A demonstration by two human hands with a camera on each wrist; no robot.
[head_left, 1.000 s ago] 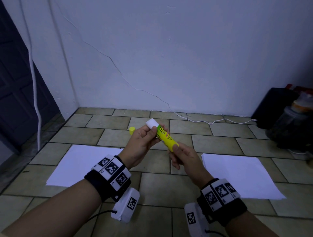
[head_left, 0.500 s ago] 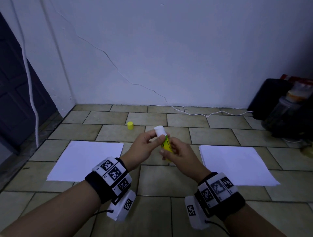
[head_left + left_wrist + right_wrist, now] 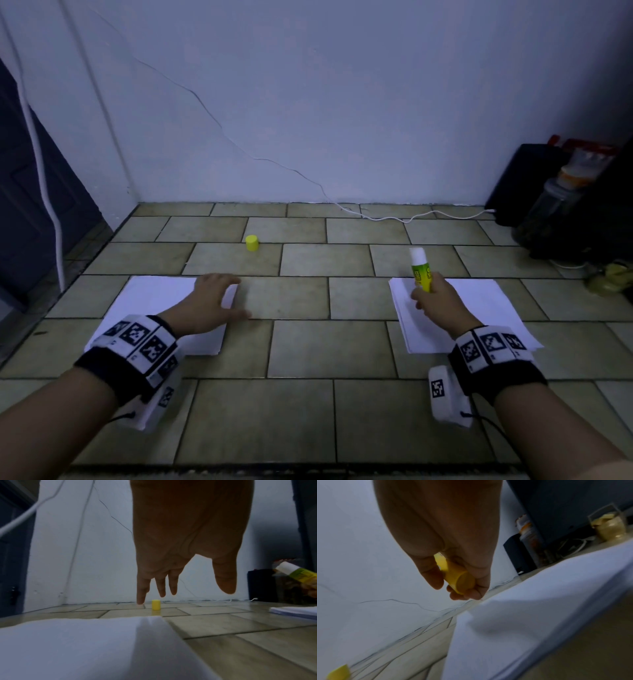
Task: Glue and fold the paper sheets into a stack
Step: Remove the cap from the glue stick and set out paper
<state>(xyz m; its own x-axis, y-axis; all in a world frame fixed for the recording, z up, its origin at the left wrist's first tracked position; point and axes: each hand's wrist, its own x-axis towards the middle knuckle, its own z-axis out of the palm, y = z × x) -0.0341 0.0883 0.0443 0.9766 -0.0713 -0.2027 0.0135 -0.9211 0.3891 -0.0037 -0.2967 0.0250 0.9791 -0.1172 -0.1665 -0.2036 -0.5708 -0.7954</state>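
The glue stick (image 3: 421, 272) is uncapped, gripped upright in the right hand (image 3: 435, 301) over the right sheets (image 3: 479, 308). The left hand (image 3: 209, 305) hovers flat, fingers loose and empty, over the left sheet (image 3: 150, 298) on the floor (image 3: 308, 342). Cap (image 3: 252, 243) sits near the wall. Gluing and folding look untouched.

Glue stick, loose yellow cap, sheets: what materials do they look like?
Glue stick: likely smooth plastic tube, printed yellow-green label, matte white glue exposed on top.
Yellow cap: probably moulded plastic, opaque, even colour.
Sheets: thin matte white paper; layered edges show in the left wrist view.
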